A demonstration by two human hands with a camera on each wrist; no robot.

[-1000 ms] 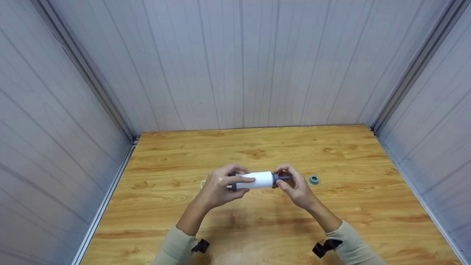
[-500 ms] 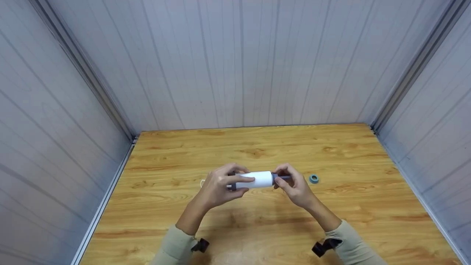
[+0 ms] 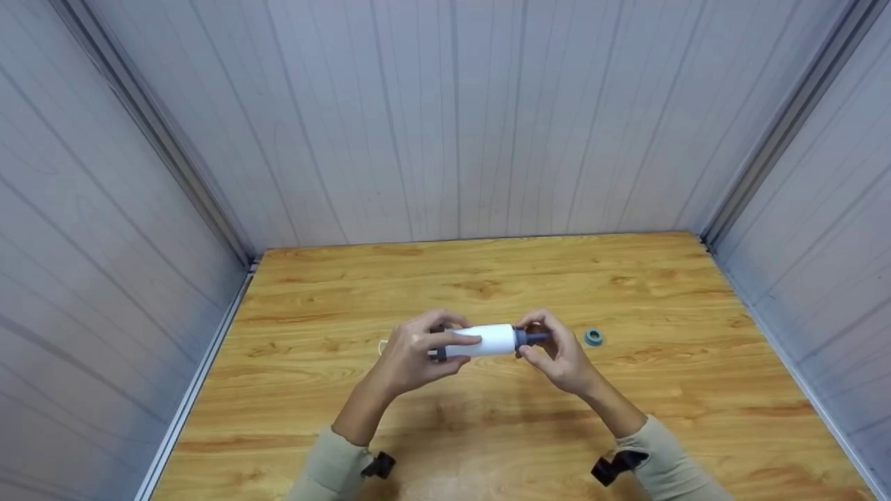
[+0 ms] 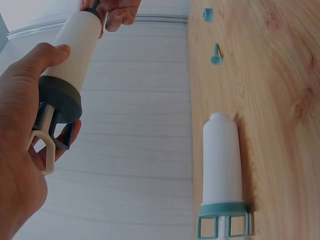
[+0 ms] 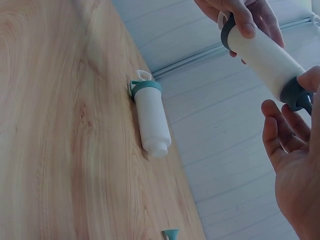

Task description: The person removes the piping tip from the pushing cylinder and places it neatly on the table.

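My left hand [image 3: 418, 351] grips a white piping syringe [image 3: 498, 339] by the handle end of its barrel, holding it level above the table. Its dark grey handle cap [image 4: 60, 97] and cream plunger loop [image 4: 48, 152] sit by the palm in the left wrist view. With thumb and fingertips, my right hand [image 3: 567, 358] holds the dark grey nozzle [image 5: 297, 95] at the other end. Behind, a second white syringe with a teal handle [image 5: 152, 117] lies on the table, mostly hidden by my hands in the head view.
A teal ring [image 3: 594, 337] lies on the wooden table [image 3: 480, 278] to the right of my right hand. Near it, a small teal nozzle [image 4: 216, 55] shows in the left wrist view. White panel walls [image 3: 452, 139] enclose the back and sides.
My right thumb and fingers have shifted round the nozzle, the thumb going up and then down, so more of the dark collar shows. The left hand stays in place.
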